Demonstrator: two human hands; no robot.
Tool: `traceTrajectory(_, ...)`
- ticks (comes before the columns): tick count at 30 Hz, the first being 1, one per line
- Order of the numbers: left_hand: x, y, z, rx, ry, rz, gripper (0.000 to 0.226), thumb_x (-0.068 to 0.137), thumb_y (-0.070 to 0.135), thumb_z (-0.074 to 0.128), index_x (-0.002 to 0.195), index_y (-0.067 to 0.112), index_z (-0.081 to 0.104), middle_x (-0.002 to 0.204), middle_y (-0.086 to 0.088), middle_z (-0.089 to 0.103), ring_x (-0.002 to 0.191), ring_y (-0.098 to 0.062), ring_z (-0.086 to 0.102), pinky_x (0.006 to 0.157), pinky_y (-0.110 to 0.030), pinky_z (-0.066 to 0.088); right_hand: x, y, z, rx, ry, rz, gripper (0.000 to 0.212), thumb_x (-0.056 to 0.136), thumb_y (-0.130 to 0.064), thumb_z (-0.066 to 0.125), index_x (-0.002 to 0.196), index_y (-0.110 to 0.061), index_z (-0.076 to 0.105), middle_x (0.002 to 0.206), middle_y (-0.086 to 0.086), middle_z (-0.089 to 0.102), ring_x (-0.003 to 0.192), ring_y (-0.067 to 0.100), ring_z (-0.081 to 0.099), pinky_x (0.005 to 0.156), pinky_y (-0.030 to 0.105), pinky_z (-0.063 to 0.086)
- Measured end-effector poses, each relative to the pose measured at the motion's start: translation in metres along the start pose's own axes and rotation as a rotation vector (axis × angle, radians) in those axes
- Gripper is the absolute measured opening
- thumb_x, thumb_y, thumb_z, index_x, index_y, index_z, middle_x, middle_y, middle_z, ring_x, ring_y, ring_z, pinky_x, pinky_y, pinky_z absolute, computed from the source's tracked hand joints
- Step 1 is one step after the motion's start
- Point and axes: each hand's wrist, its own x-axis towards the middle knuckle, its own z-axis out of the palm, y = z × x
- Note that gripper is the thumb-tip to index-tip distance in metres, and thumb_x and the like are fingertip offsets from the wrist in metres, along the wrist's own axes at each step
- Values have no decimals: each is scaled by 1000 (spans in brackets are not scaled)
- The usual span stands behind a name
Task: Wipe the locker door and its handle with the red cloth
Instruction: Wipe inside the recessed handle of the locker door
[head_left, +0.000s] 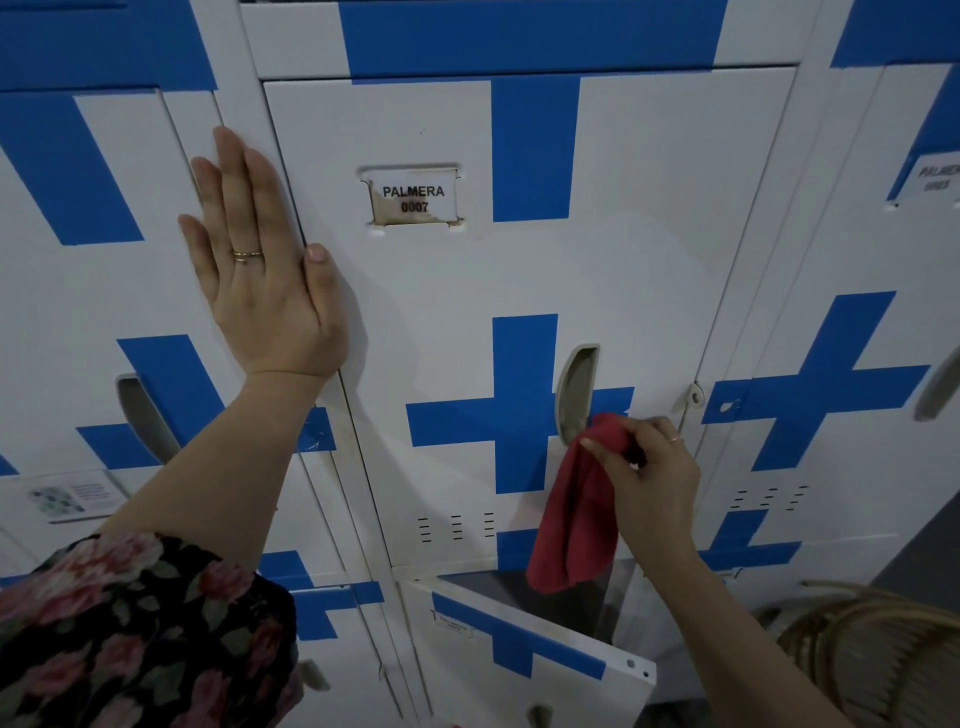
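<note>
Floral sleeve (140, 634) fills the lower left corner, dark with pink roses, and a bare forearm rises from it to the left hand (265, 270). That hand lies flat and spread, empty, its palm on the white frame between two lockers, fingers pointing up, thumb resting on the edge of the locker door (467, 291); a thin ring sits on one finger. To its right the door is white with blue cross-shaped bands and carries a name card (414, 199) reading PALMERA 0007. Lower on the door is a recessed grey handle (575, 395). Just below and right of it, the right hand (649, 478) pinches the red cloth (576, 514) between thumb and fingers, pressing its upper end against the handle's lower rim while the rest hangs down loosely in folds. At the far right edge, wicker furniture (878, 654) shows.
</note>
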Motion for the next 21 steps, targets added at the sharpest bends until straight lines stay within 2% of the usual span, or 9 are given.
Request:
traceTrajectory(2,0,0,0,1,0,1,60,93,31,18,142,-4,21,149,-27,21,139,-36,12,114,-30,-7,5,-13,4,-3,14,-56,29,78,-14,67,105,-4,61,93,-1,48,86,14,45,70,3,34)
traceTrajectory(4,0,0,0,1,-3,3,60,93,31,18,142,-4,21,149,-27,21,139,-36,12,114,-31,-7,8,-22,13,-105,-54,-117,28,82,-14,63,108,-6,60,93,0,43,81,9,39,70,-2,30)
traceTrajectory(8,0,-1,0,2,-2,0,60,93,31,18,142,-4,21,149,-27,22,139,-36,12,114,-30,-7,-3,-16,26,-396,-229,-85,25,95,-24,41,116,-10,46,96,-3,35,73,4,40,65,9,34)
traceTrajectory(10,0,0,0,0,0,0,61,93,32,18,142,-4,21,149,-27,22,139,-36,12,114,-30,-7,-8,-12,26,-484,-279,-90,31,96,-24,38,123,-9,40,106,3,41,85,9,48,74,17,44)
traceTrajectory(12,-1,0,0,-6,-1,3,61,93,32,18,142,-4,21,148,-27,21,139,-37,12,114,-29,-8,-7,-13,25,-539,-294,-112,34,96,-24,38,126,-7,39,115,9,44,94,16,51,84,24,46)
traceTrajectory(16,0,0,-1,-9,-1,1,60,93,31,18,142,-4,19,149,-27,20,139,-37,12,114,-29,-8,-3,-13,25,-534,-293,-134,34,96,-24,39,125,-7,41,115,9,44,95,16,50,85,22,42)
traceTrajectory(21,0,1,0,-3,-4,3,60,93,31,18,142,-4,20,149,-27,21,139,-37,12,114,-30,-8,0,-8,23,-387,-264,-140,31,93,-24,45,118,-6,48,112,9,46,85,9,42,80,18,37)
